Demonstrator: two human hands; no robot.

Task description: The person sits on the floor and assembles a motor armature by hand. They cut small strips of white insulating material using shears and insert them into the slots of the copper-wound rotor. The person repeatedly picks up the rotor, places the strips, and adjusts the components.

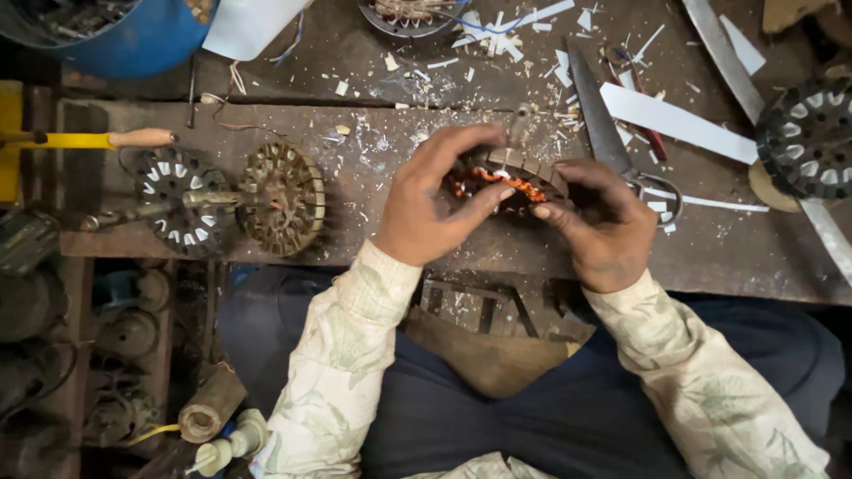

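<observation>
A round slotted metal stator (pixel 519 173) with coppery orange windings sits on the scarred wooden bench (pixel 373 160), held between both hands. The left hand (pixel 435 200) curls over its near rim, thumb pressing the wire; the right hand (pixel 603 226) pinches the opposite edge. Just beside it lie steel scissors (pixel 603 124) amid white paper strips (pixel 674 120). Two bare ribbed cores (pixel 235 200) rest well apart on a shaft.

scissors (pixel 612 142) just right of hands, perhaps touching, bare bench (pixel 373 177) left
</observation>
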